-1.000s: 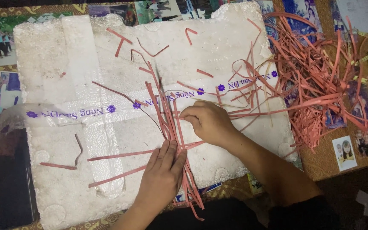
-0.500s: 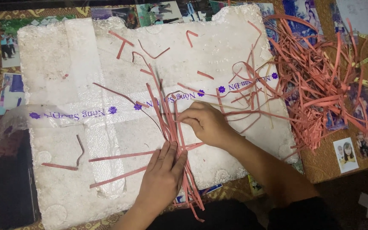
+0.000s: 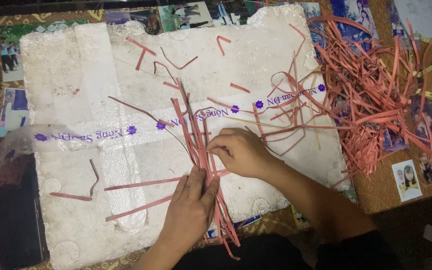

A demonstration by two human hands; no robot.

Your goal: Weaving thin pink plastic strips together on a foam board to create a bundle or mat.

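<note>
Head view gives me the left hand [image 3: 192, 210] lying flat, fingers [image 3: 196, 181] stretched out and close together, pressing a bundle of pink paper strips [image 3: 203, 150] onto the white foam board [image 3: 76, 100]. Just above those fingertips, my right hand [image 3: 241, 152] curls, its fingertips [image 3: 213, 148] pinched together on one strip of the bundle. A loose heap of pink strips [image 3: 371, 100] lies well right of both.

A strip of clear packing tape with purple printing and flower marks [image 3: 126, 132] is running across the white foam board [image 3: 66, 90], from left of centre toward the upper right of the frame.
</note>
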